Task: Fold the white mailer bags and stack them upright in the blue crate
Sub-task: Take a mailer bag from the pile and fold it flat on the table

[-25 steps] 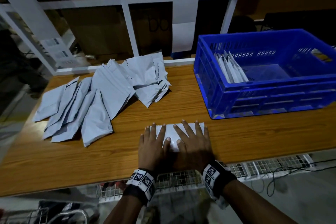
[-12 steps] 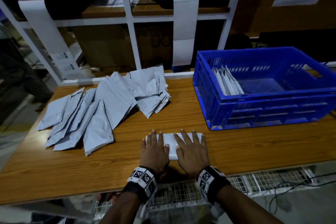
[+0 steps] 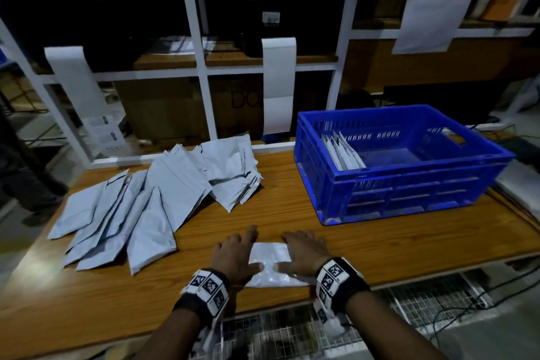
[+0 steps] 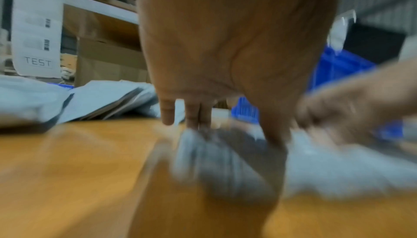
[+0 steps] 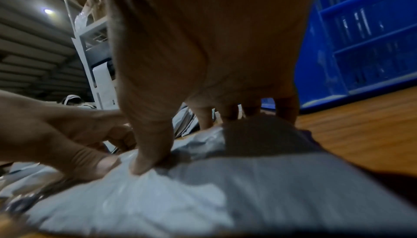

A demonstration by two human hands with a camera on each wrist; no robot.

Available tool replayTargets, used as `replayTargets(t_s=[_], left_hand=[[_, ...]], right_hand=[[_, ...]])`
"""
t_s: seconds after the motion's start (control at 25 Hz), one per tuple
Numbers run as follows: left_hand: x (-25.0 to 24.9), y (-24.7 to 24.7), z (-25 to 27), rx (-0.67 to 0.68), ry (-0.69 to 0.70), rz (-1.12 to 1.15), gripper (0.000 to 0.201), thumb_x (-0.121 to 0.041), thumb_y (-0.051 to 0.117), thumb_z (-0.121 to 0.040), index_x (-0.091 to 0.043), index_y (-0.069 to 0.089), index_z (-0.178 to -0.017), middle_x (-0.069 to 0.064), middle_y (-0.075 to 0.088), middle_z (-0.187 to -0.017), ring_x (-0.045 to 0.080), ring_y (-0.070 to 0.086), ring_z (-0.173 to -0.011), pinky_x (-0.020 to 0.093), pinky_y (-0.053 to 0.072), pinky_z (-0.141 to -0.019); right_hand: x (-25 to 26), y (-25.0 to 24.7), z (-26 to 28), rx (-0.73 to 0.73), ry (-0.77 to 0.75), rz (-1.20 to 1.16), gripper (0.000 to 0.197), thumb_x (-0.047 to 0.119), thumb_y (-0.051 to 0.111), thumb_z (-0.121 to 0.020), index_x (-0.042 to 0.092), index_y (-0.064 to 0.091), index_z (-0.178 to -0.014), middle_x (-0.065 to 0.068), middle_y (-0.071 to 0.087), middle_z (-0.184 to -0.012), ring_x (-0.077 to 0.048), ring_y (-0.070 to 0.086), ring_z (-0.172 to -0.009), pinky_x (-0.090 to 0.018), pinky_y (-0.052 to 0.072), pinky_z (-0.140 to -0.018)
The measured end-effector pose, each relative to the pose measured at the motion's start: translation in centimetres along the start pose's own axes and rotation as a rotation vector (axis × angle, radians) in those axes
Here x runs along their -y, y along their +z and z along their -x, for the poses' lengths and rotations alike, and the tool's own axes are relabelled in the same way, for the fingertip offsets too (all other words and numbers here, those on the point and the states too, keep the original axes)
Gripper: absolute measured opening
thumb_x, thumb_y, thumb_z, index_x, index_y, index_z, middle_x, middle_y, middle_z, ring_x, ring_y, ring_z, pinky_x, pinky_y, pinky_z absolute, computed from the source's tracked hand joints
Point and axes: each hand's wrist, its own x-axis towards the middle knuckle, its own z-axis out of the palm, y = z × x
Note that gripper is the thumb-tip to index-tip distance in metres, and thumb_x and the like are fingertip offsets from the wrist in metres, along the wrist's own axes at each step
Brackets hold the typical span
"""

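Note:
A folded white mailer bag (image 3: 270,260) lies on the wooden table (image 3: 292,213) near its front edge. My left hand (image 3: 233,254) holds its left end and my right hand (image 3: 306,251) its right end, thumbs on top and fingers over the far edge. In the right wrist view the thumb (image 5: 146,161) crinkles the bag (image 5: 203,197), which humps under the palm. The left wrist view is blurred; the fingers (image 4: 196,117) point down at the bag (image 4: 327,170). The blue crate (image 3: 409,196) stands at the right rear with several folded bags (image 3: 342,152) upright at its left end.
A fanned pile of flat white bags (image 3: 131,213) covers the table's left half. A white rack frame (image 3: 201,90) with hanging paper strips and cardboard boxes stands behind. A wire mesh shelf (image 3: 409,307) sits below the front edge. A person's legs (image 3: 17,155) show at far left.
Both hands lay flat, side by side, on the folded bag. They have slid apart to its two ends and now hold it with their thumbs on top.

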Motion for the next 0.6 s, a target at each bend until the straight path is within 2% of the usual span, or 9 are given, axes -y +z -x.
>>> replayTargets(t_s=[0.08, 0.16, 0.24, 0.32, 0.4, 0.48, 0.6], left_hand=[[-0.1, -1.6, -0.2, 0.051, 0.026, -0.072, 0.09, -0.064, 0.07, -0.079, -0.036, 0.026, -0.153, 0.007, 0.046, -0.14, 0.029, 0.039, -0.133, 0.047, 0.032, -0.108], [0.0, -2.5, -0.1, 0.016, 0.041, -0.126, 0.081, -0.067, 0.074, -0.073, -0.033, 0.044, -0.14, 0.003, 0.047, -0.133, 0.027, 0.038, -0.128, 0.043, 0.033, -0.105], [0.1, -3.0, -0.1, -0.19, 0.087, -0.091, 0.063, -0.059, 0.075, -0.074, -0.03, 0.052, -0.125, -0.003, 0.05, -0.124, 0.023, 0.043, -0.12, 0.037, 0.035, -0.1], [0.1, -3.3, 0.2, -0.43, 0.165, -0.021, 0.036, -0.044, 0.073, -0.08, -0.03, 0.053, -0.106, -0.006, 0.055, -0.111, 0.019, 0.05, -0.11, 0.034, 0.037, -0.094], [0.5, -3.2, 0.6, -0.484, 0.232, -0.007, 0.029, -0.035, 0.074, -0.076, -0.03, 0.054, -0.095, -0.007, 0.058, -0.104, 0.019, 0.055, -0.103, 0.033, 0.04, -0.089], [0.9, -1.9, 1.1, -0.434, 0.26, -0.021, 0.029, -0.033, 0.077, -0.075, -0.032, 0.056, -0.095, -0.007, 0.061, -0.109, 0.019, 0.055, -0.109, 0.036, 0.045, -0.093], [2.3, 0.8, 2.0, -0.329, 0.287, -0.089, 0.027, -0.021, 0.069, -0.08, -0.03, 0.056, -0.102, -0.004, 0.059, -0.121, 0.023, 0.052, -0.121, 0.042, 0.043, -0.1]], right_hand=[[0.3, -1.1, 0.3, 0.036, -0.006, -0.019, 0.07, 0.068, 0.071, -0.073, 0.026, 0.054, -0.126, -0.007, 0.052, -0.134, -0.035, 0.037, -0.131, -0.051, 0.031, -0.1], [0.8, -1.8, 0.7, -0.024, -0.007, -0.014, 0.052, 0.063, 0.076, -0.07, 0.027, 0.058, -0.104, -0.004, 0.057, -0.122, -0.032, 0.042, -0.124, -0.05, 0.034, -0.099], [1.3, -2.7, 1.3, -0.223, 0.006, 0.0, 0.036, 0.05, 0.074, -0.076, 0.03, 0.057, -0.101, 0.003, 0.056, -0.117, -0.024, 0.045, -0.119, -0.05, 0.03, -0.099], [1.7, -3.1, 1.9, -0.459, -0.01, -0.029, 0.022, 0.033, 0.067, -0.082, 0.033, 0.053, -0.099, 0.01, 0.056, -0.111, -0.019, 0.047, -0.114, -0.045, 0.028, -0.095], [2.3, -2.6, 2.5, -0.559, -0.019, -0.038, 0.024, 0.026, 0.065, -0.082, 0.034, 0.045, -0.093, 0.011, 0.054, -0.106, -0.019, 0.048, -0.11, -0.041, 0.027, -0.091], [3.0, -1.1, 2.9, -0.506, 0.048, -0.009, 0.028, 0.024, 0.064, -0.083, 0.034, 0.039, -0.092, 0.009, 0.054, -0.109, -0.021, 0.048, -0.112, -0.042, 0.027, -0.092], [3.1, 2.1, 3.3, -0.328, 0.128, -0.026, 0.033, 0.029, 0.072, -0.08, 0.035, 0.042, -0.093, 0.009, 0.051, -0.115, -0.021, 0.043, -0.118, -0.041, 0.028, -0.09]])
